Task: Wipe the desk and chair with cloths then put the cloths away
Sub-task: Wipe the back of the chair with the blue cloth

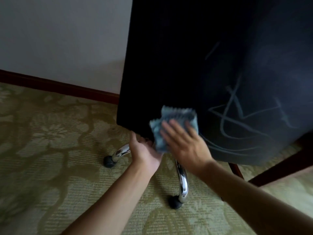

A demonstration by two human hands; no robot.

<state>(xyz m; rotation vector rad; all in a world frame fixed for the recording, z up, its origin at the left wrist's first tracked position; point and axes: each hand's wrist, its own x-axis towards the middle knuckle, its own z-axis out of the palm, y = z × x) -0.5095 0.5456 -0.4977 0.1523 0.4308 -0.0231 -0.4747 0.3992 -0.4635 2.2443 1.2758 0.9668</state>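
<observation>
On chair back (194,56), low corner: right hand (184,145) flat, fingers (171,128) spread, pressing blue cloth (174,119). Left hand (144,150) curled round bottom edge, steadying. White smears (237,119) lie at 3 o'clock from cloth; right hand nearer.

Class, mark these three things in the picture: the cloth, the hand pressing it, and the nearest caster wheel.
cloth (177,116), head view, on its upper folded part above the fingers.
right hand (184,143), head view, on the back of the hand.
caster wheel (175,202), head view, on the dark wheel under the chrome leg.
</observation>
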